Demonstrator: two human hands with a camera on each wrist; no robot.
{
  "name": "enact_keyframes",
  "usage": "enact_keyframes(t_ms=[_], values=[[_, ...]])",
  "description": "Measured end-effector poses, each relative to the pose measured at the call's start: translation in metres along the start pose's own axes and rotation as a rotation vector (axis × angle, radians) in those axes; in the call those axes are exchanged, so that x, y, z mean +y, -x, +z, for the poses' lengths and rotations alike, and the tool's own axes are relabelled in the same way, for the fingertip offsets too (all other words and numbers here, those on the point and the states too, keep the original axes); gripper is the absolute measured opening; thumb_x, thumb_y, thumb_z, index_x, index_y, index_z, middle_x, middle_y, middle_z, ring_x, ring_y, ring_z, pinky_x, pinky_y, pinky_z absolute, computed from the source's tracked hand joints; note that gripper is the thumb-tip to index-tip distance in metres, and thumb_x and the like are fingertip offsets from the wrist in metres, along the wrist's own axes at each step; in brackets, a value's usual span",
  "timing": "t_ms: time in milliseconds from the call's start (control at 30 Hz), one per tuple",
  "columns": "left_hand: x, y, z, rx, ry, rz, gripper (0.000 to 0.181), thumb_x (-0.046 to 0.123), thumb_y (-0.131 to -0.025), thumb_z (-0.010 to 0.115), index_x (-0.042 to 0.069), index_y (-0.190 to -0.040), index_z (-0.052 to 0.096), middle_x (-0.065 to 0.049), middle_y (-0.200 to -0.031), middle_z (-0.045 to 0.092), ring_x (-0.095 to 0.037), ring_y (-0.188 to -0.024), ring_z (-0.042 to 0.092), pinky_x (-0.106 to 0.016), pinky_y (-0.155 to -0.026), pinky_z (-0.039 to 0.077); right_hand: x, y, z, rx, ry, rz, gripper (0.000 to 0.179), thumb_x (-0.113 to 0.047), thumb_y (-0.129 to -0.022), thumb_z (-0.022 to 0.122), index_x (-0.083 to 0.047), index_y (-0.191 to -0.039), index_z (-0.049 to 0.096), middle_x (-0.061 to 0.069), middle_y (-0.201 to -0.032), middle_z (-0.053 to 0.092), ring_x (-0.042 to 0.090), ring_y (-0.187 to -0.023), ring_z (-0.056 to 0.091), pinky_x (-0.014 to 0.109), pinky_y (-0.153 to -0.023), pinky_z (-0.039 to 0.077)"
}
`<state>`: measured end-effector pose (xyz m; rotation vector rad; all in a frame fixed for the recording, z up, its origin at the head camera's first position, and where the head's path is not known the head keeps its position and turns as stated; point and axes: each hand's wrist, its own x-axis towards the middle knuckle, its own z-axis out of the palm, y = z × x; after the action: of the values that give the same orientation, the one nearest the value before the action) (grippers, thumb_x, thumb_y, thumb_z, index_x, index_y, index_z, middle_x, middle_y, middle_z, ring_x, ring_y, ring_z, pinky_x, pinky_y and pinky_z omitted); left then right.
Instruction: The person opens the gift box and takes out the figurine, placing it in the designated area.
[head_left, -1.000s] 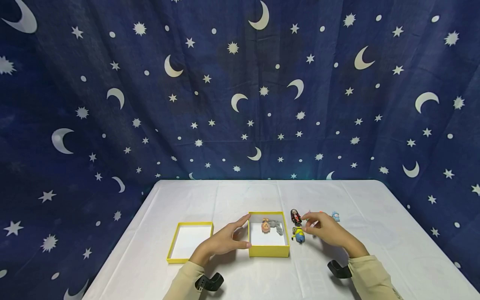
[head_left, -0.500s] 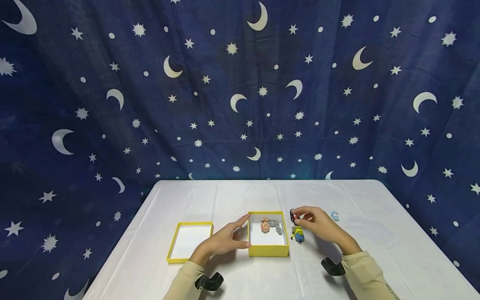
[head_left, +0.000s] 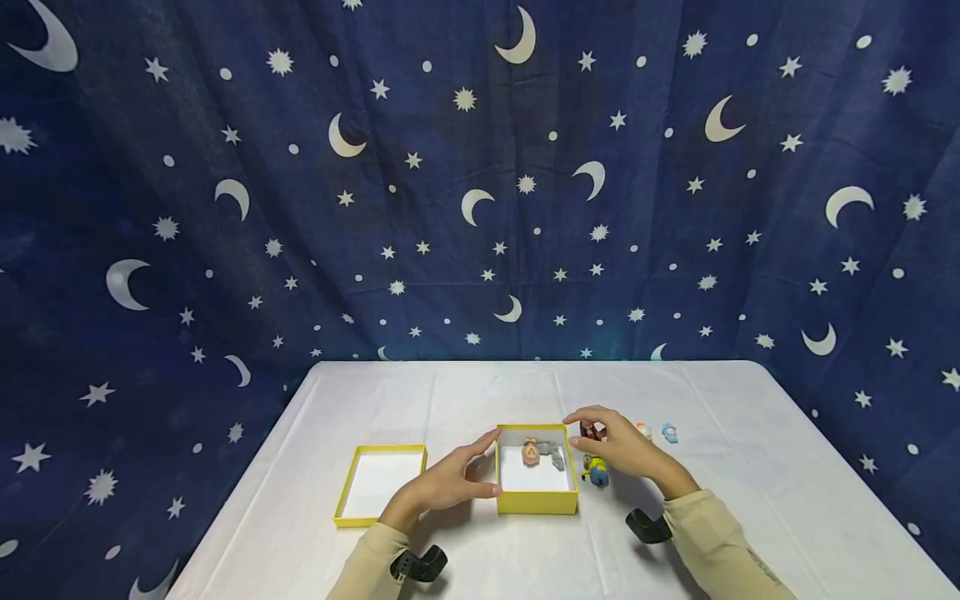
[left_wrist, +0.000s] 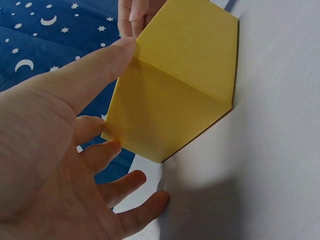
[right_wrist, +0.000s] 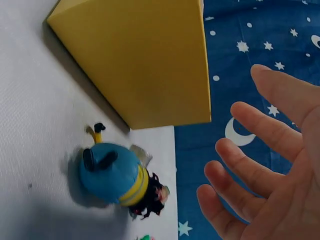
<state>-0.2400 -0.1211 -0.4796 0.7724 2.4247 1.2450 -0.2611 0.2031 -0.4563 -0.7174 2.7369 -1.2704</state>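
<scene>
A yellow box [head_left: 537, 502] with a white inside stands on the table. My left hand [head_left: 450, 479] holds its left side, thumb at the near corner and fingertips at the far one; the left wrist view shows the thumb and fingers touching the box [left_wrist: 175, 85]. In it lie an orange-pink figure [head_left: 531, 453] and a grey figure [head_left: 553, 453]. My right hand [head_left: 626, 443] hovers by the box's right edge, its fingers spread and holding nothing. Below it are a dark-haired doll [head_left: 589, 431], partly hidden, and a blue-and-yellow Minion figure [right_wrist: 112, 172].
The yellow-rimmed lid [head_left: 381, 483] lies inside up, left of the box. Right of my right hand are an orange-and-white figure [head_left: 643, 430], partly hidden, and a small blue figure [head_left: 670, 432]. A dark blue curtain [head_left: 420, 208] with moons and stars hangs behind the table.
My right hand has moved left, past the doll and up to the box's right edge. The orange-and-white figure has come back into sight behind it. My left hand and the box have stayed put.
</scene>
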Motion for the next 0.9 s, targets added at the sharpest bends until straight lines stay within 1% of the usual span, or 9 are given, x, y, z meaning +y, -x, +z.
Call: enact_keyframes(t_ms=[100, 200, 267, 333, 433, 533, 667, 800, 900], values=[[0.0, 0.0, 0.0, -0.001, 0.004, 0.0, 0.089, 0.026, -0.092, 0.075, 0.018, -0.163, 0.022, -0.005, -0.17, 0.02, -0.032, -0.157, 0.022, -0.055, -0.126, 0.023, -0.001, -0.003, 0.002, -0.024, -0.021, -0.038, 0.031, -0.021, -0.095, 0.07, -0.007, -0.123, 0.069, 0.019, -0.108, 0.058, 0.02, -0.076, 0.046, 0.024, -0.065, 0.04], [0.0, 0.0, 0.0, -0.001, 0.009, 0.001, 0.088, 0.026, -0.092, 0.075, 0.018, -0.163, 0.022, -0.005, -0.17, 0.02, -0.033, -0.157, 0.022, -0.055, -0.126, 0.023, -0.004, -0.007, 0.004, -0.045, -0.005, -0.053, 0.032, -0.022, -0.095, 0.071, -0.01, -0.124, 0.069, 0.022, -0.127, 0.06, 0.018, -0.074, 0.047, 0.024, -0.065, 0.04], [0.0, 0.0, 0.0, -0.001, 0.01, 0.001, 0.088, 0.027, -0.092, 0.075, 0.019, -0.163, 0.022, -0.005, -0.17, 0.02, -0.033, -0.157, 0.022, -0.056, -0.126, 0.023, -0.005, -0.011, 0.006, -0.063, 0.015, -0.054, 0.032, -0.023, -0.095, 0.071, -0.012, -0.125, 0.07, 0.024, -0.135, 0.059, 0.02, -0.08, 0.051, 0.025, -0.068, 0.043], [0.0, 0.0, 0.0, 0.001, 0.008, -0.001, 0.088, 0.027, -0.092, 0.075, 0.019, -0.163, 0.022, -0.006, -0.17, 0.021, -0.033, -0.157, 0.022, -0.056, -0.126, 0.023, -0.007, -0.014, 0.008, -0.08, 0.029, -0.054, 0.031, -0.023, -0.095, 0.071, -0.013, -0.125, 0.071, 0.025, -0.142, 0.055, 0.025, -0.096, 0.057, 0.029, -0.076, 0.049], [0.0, 0.0, 0.0, 0.003, 0.002, -0.005, 0.088, 0.027, -0.092, 0.075, 0.02, -0.163, 0.023, -0.006, -0.17, 0.022, -0.034, -0.156, 0.023, -0.056, -0.126, 0.023, -0.009, -0.019, 0.012, -0.109, 0.032, -0.066, 0.031, -0.021, -0.095, 0.071, -0.012, -0.125, 0.071, 0.028, -0.144, 0.053, 0.041, -0.119, 0.056, 0.044, -0.09, 0.054], [0.0, 0.001, 0.001, 0.004, -0.001, -0.01, 0.088, 0.027, -0.092, 0.075, 0.02, -0.163, 0.023, -0.008, -0.17, 0.022, -0.035, -0.156, 0.024, -0.057, -0.126, 0.024, -0.01, -0.024, 0.015, -0.134, 0.033, -0.089, 0.031, -0.018, -0.095, 0.071, -0.01, -0.125, 0.071, 0.03, -0.144, 0.051, 0.049, -0.134, 0.048, 0.06, -0.1, 0.051], [0.001, 0.001, 0.0, 0.001, 0.0, -0.017, 0.088, 0.028, -0.092, 0.075, 0.019, -0.163, 0.023, -0.008, -0.17, 0.022, -0.036, -0.156, 0.024, -0.058, -0.125, 0.024, -0.009, -0.032, 0.017, -0.169, 0.025, -0.101, 0.031, -0.016, -0.093, 0.073, -0.008, -0.123, 0.072, 0.031, -0.144, 0.05, 0.051, -0.135, 0.045, 0.068, -0.105, 0.044], [0.002, 0.001, 0.0, -0.001, 0.0, -0.018, 0.088, 0.028, -0.092, 0.075, 0.02, -0.163, 0.023, -0.007, -0.17, 0.022, -0.036, -0.156, 0.024, -0.058, -0.125, 0.025, -0.009, -0.04, 0.019, -0.209, 0.016, -0.099, 0.031, -0.017, -0.091, 0.075, -0.008, -0.122, 0.073, 0.031, -0.146, 0.05, 0.051, -0.137, 0.043, 0.071, -0.111, 0.037], [0.003, 0.002, 0.0, -0.001, 0.001, -0.02, 0.088, 0.028, -0.092, 0.075, 0.021, -0.163, 0.023, -0.007, -0.17, 0.022, -0.036, -0.156, 0.024, -0.059, -0.125, 0.025, -0.009, -0.045, 0.021, -0.242, 0.004, -0.107, 0.032, -0.016, -0.091, 0.076, -0.006, -0.121, 0.073, 0.032, -0.146, 0.049, 0.052, -0.137, 0.042, 0.072, -0.111, 0.035]])
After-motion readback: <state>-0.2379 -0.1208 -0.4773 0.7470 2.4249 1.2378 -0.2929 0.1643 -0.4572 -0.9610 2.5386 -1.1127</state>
